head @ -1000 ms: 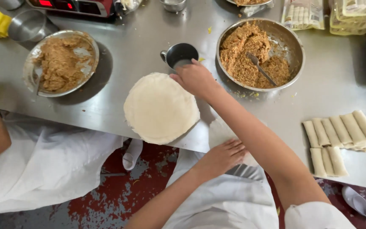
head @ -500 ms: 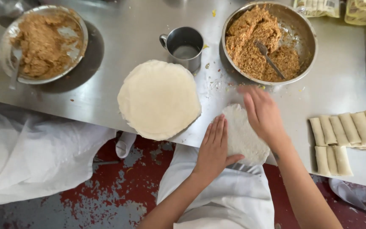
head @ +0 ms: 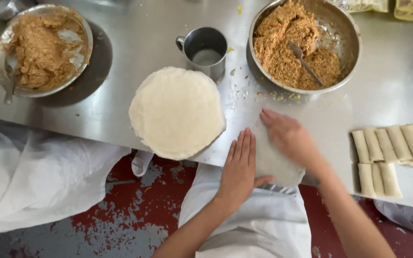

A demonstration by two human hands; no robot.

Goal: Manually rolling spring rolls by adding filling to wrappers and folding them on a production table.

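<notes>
We've got both hands flat, fingers spread, on one thin pale round wrapper sheet point(head: 276, 160) at the steel desk point(head: 135, 102) edge: left hand point(head: 240, 167) pins its near side, right hand point(head: 290, 138) smooths the far side (nothing gripped). Left of the sheet sits the white round wrapper stack point(head: 177, 112); beyond it, a steel mug point(head: 206, 50) and steel bowl of brown filling point(head: 304, 45). Right: finished pale rolls point(head: 390, 150). Below: red speckled floor point(head: 154, 200).

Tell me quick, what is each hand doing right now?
Left hand: open, flat, palm down on the single wrapper.
Right hand: open, fingers spread, pressing the same wrapper; gripping nothing.
</notes>
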